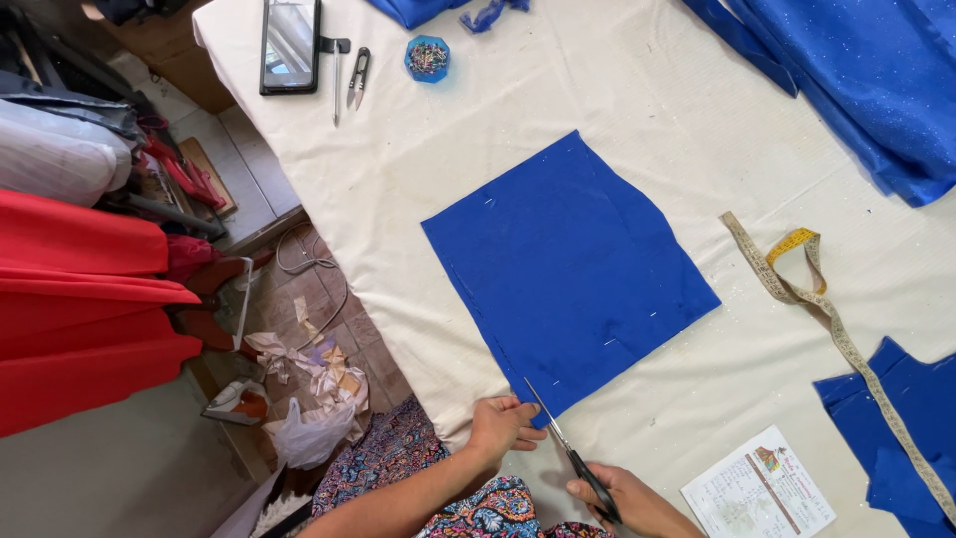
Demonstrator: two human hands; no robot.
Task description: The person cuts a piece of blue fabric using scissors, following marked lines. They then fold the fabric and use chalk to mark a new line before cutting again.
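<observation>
Head view: left hand (pixel 501 426) presses flat, fingers together, on the blue cloth's (pixel 568 269) near corner at the table edge (pixel 438 423); right hand (pixel 622 498) grips scissors (pixel 568 448); bare table (pixel 697 389) beyond.

The pinned fabric panel (pixel 568 274) is a deep royal blue against the cream cloth of the desk (pixel 637 110). Right of the panel, a tape measure (pixel 812 289) runs beige and yellow. Above the panel sits a bright blue pin dish (pixel 427 58). The scissors (pixel 578 463) below the panel have black handles, and the sleeves (pixel 468 508) carry a multicoloured paisley print.
</observation>
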